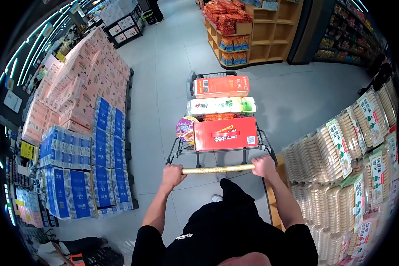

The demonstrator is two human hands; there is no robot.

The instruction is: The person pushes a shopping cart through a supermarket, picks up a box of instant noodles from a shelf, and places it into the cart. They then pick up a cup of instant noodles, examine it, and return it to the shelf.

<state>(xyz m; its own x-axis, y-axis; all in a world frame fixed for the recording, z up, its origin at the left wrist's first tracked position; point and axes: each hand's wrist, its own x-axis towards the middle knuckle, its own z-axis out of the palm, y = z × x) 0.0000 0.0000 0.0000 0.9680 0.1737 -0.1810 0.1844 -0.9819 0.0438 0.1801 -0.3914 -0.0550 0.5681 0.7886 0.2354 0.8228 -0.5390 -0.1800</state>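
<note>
Both hands are clamped on the handle (218, 169) — left hand (264, 167) at the right end, right hand (173, 175) at the left, arms reaching forward. Beyond it, the cart (207, 150) carries a red box (225, 134) nearest the handle; this partly hides orange packs (220, 116), contents beneath unseen.

Site: supermarket floor. Grip sits on the handle (217, 170) of a loaded shopping cart (228, 74). Left of grip: stacked pink packs (82, 75), blue-and-white multipacks (71, 190), yellow price sign (28, 151). Right of grip: tiered clear packs (317, 155) with label cards (339, 141). Ahead, beyond cart: wooden shelving (270, 37) bearing bagged goods (226, 15).
</note>
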